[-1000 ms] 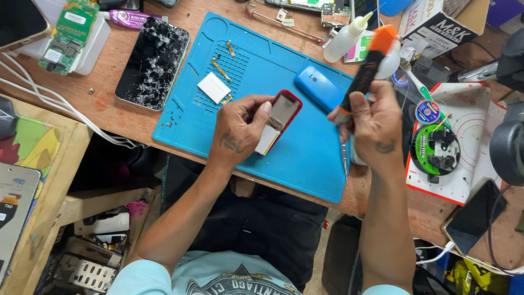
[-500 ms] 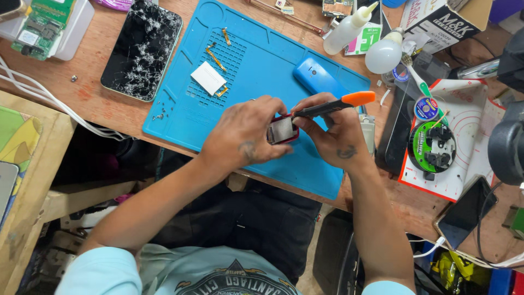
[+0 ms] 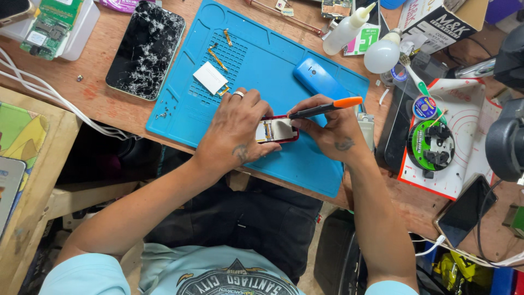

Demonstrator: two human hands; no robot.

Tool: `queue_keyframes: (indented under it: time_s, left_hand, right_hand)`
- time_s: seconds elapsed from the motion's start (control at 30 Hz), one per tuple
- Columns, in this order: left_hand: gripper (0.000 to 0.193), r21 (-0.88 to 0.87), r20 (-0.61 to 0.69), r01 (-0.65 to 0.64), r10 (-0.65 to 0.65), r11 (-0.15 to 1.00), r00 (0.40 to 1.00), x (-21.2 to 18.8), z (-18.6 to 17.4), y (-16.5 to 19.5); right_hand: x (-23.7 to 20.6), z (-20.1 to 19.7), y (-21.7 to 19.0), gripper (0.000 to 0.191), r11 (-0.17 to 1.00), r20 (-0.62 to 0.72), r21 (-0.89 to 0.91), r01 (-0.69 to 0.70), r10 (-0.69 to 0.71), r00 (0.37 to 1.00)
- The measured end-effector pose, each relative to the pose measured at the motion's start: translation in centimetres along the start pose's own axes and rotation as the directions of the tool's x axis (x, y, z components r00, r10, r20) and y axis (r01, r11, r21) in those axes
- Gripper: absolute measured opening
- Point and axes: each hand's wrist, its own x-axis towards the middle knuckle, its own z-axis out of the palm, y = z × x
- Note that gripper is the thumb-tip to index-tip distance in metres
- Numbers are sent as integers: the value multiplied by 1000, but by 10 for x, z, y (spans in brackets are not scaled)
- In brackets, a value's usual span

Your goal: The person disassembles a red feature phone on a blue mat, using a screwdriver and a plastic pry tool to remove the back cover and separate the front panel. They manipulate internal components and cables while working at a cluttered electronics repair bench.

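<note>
Red-framed and small, the opened phone [image 3: 277, 130] lay on the blue silicone mat [image 3: 262, 65] directly between the two hands, its long axis running roughly left to right across the person's front. The left hand [image 3: 236, 128] was closed over the phone's left end, fingers curled over the top edge and thumb under the near edge, pinning it to the mat. The right hand [image 3: 333, 134] was clenched around a screwdriver [image 3: 322, 109] with a black shaft and orange cap; the tool slanted down from upper right, its tip meeting the phone's right end near the top corner, though the exact contact spot was too small to make out. So the phone sat just left of the right hand and just right of the left, both touching or nearly touching it. A blue back cover [image 3: 318, 79] lay on the mat just beyond the right hand, and a phone with a shattered screen [image 3: 144, 49] rested well off to the left on the wooden bench [image 3: 82, 87].
</note>
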Motion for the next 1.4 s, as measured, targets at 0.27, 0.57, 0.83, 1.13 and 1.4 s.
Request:
queue_keyframes:
  time_s: [0.27,0.57,0.83,1.13,1.4]
  left_hand:
    - [57,-124,-49,-80,75,989,996,-1,5,-9]
    - [52,-253,-44,-110,102,961,994,-3,3,-4]
    - [51,-216,-83,-145,130,966,988,-8,2,0]
    - [51,-150,-115,-197,180,969,977,-11,7,0]
    - [50,-178,-124,-192,172,965,977,-12,3,0]
  right_hand:
    - [3,-1,13,21,970,54,240,-47,35,998]
    - [1,-6,0,19,947,67,292,-131,117,991]
    - [-6,3,-14,20,979,-11,203,-4,6,1000]
    - [4,-8,-19,15,959,77,39,-281,278,958]
    - [0,7,2,24,917,64,336,-213,203,977]
